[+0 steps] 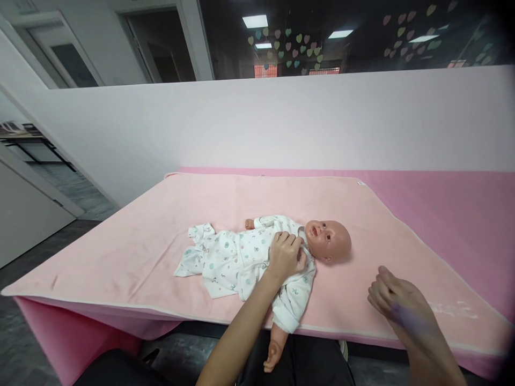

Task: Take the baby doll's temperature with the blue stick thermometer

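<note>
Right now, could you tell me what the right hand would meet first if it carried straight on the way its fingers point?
Probably the doll's head. The right hand hovers over the pink blanket, fingers aimed up-left towards it, nothing between; height is unclear, so it might pass above.

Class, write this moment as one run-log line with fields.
left hand: fingers pinching baby garment at collar | right hand: raised, empty, blurred | doll: on back, pink blanket
</note>
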`<move>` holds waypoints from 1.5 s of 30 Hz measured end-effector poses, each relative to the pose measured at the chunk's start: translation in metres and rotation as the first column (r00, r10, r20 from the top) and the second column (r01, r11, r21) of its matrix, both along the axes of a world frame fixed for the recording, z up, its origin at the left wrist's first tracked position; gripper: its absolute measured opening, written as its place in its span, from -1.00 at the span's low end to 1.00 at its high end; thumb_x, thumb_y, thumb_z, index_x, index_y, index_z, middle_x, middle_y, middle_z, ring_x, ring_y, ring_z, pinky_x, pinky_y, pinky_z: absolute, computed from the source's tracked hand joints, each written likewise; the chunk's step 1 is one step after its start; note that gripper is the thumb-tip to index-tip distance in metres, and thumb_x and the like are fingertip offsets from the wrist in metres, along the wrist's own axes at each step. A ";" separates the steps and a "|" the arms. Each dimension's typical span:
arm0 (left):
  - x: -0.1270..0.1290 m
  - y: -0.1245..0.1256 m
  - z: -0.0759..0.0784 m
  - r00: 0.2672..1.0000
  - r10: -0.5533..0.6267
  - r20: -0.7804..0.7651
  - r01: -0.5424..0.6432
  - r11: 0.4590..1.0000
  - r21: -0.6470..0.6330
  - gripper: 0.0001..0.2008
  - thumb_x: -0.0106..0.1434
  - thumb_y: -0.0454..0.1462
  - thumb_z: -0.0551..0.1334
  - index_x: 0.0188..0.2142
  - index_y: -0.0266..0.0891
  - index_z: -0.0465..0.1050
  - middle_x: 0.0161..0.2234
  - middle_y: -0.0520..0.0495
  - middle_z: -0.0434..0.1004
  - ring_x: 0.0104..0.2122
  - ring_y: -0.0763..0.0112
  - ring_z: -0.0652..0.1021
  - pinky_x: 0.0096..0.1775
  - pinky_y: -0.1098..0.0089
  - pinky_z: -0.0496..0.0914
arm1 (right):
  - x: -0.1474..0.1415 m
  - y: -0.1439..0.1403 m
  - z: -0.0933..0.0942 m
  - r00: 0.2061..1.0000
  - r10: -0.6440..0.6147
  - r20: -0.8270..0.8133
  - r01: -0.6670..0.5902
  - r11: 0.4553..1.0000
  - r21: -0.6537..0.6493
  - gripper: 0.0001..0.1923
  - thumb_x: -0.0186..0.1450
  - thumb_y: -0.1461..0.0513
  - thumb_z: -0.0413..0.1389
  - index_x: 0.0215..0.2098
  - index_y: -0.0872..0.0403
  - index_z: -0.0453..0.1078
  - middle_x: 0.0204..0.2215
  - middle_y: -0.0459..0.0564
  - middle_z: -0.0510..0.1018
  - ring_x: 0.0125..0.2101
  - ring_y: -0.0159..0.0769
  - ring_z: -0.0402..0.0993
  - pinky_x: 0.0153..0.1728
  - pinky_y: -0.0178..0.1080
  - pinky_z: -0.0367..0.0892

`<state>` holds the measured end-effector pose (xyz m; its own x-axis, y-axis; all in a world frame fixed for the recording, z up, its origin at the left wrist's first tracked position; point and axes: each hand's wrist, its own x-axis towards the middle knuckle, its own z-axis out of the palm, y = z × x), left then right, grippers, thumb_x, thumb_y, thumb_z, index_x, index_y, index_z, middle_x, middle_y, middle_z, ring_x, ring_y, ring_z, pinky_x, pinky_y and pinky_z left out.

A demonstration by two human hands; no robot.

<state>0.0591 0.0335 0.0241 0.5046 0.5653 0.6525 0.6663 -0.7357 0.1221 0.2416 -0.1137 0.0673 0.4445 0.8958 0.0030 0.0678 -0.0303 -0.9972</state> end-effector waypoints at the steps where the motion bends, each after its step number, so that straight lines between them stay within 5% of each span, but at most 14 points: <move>1: 0.000 0.000 0.000 1.000 -0.001 -0.001 0.001 1.000 -0.002 -0.88 0.06 -0.33 0.13 -0.36 -0.22 0.38 -0.45 -0.10 0.37 -0.34 0.25 0.36 -0.23 0.23 0.21 | 0.000 0.000 -0.001 1.000 -0.012 -0.013 0.012 1.000 0.013 -0.43 0.20 -0.12 0.01 -0.75 0.08 0.05 -0.77 -0.19 0.03 -0.71 -0.51 -0.06 -0.68 -0.34 -0.06; 21: 0.002 0.000 0.000 0.997 0.041 0.068 -0.037 0.998 -0.046 -0.90 0.14 -0.34 0.09 -0.36 -0.23 0.36 -0.44 -0.06 0.42 -0.35 0.29 0.37 -0.26 0.26 0.19 | -0.005 0.001 0.005 0.992 -0.020 -0.121 0.027 0.998 0.052 -0.46 0.23 -0.08 0.01 -0.73 0.08 0.07 -0.77 -0.20 0.03 -0.72 -0.53 -0.07 -0.69 -0.35 -0.10; 30: 0.002 0.000 0.000 0.993 0.085 0.082 -0.078 0.993 -0.085 -0.89 0.16 -0.31 0.07 -0.43 -0.22 0.35 -0.47 -0.05 0.40 -0.36 0.30 0.35 -0.27 0.27 0.18 | 0.003 0.006 -0.004 0.942 0.064 -0.329 -0.062 0.998 0.018 -0.45 0.20 -0.06 0.07 -0.74 0.07 0.01 -0.79 -0.22 -0.01 -0.74 -0.55 -0.13 -0.72 -0.36 -0.14; 39: 0.001 0.000 0.001 0.995 0.054 0.085 -0.043 0.991 -0.128 -0.88 0.06 -0.35 0.09 -0.39 -0.21 0.37 -0.44 -0.05 0.41 -0.34 0.28 0.35 -0.25 0.26 0.19 | -0.003 0.008 -0.002 0.929 0.086 -0.360 -0.069 0.996 0.059 -0.44 0.22 -0.04 0.05 -0.76 0.08 0.01 -0.80 -0.21 -0.02 -0.74 -0.55 -0.11 -0.71 -0.35 -0.16; 45: 0.000 0.001 0.000 0.996 0.036 0.082 -0.024 0.989 -0.144 -0.87 0.05 -0.36 0.09 -0.38 -0.21 0.36 -0.43 -0.06 0.41 -0.33 0.28 0.36 -0.25 0.26 0.20 | -0.004 0.013 -0.006 0.970 -0.034 -0.241 0.046 0.998 0.045 -0.43 0.23 -0.05 0.04 -0.76 0.09 0.02 -0.78 -0.21 0.01 -0.73 -0.56 -0.10 -0.70 -0.36 -0.17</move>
